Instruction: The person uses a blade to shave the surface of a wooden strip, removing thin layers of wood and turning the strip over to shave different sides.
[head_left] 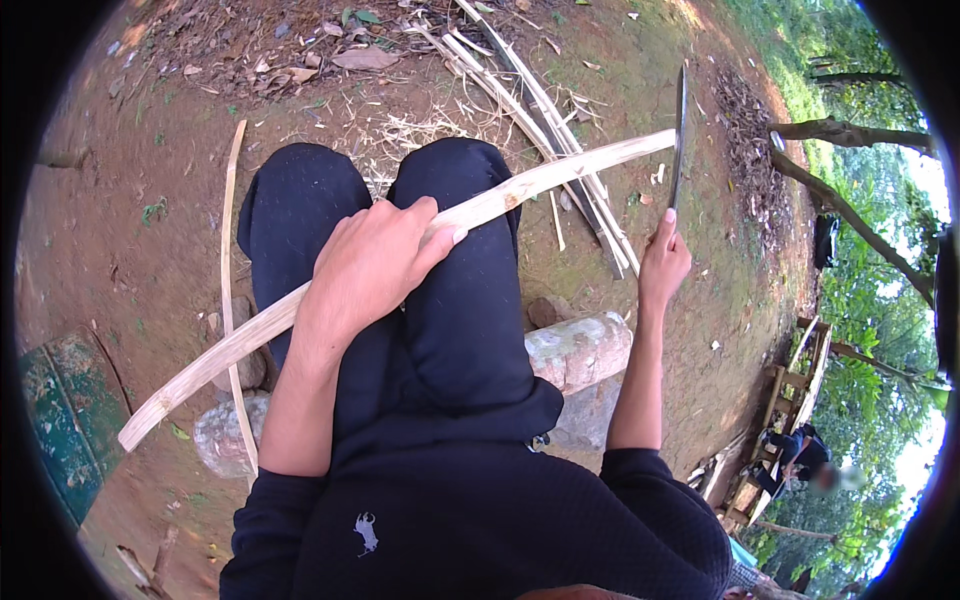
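A long pale wooden strip (570, 172) lies slantwise across my lap, from the lower left to the upper right. My left hand (368, 258) is closed around its middle, above my thighs. Out to the right, my right hand (664, 264) grips a knife (681, 130) with a long, narrow, dark blade pointing away from me. The strip's far end meets the blade in the picture; whether they touch, I cannot tell. My right fingers hide the knife's handle.
Several split strips (535, 105) lie ahead on bare soil among shavings (425, 128). A thin strip (229, 240) passes left of my knees. Beneath me is a log (580, 352). A green panel (68, 420) stands lower left; a person (798, 455) sits by a wooden bench (790, 385) far right.
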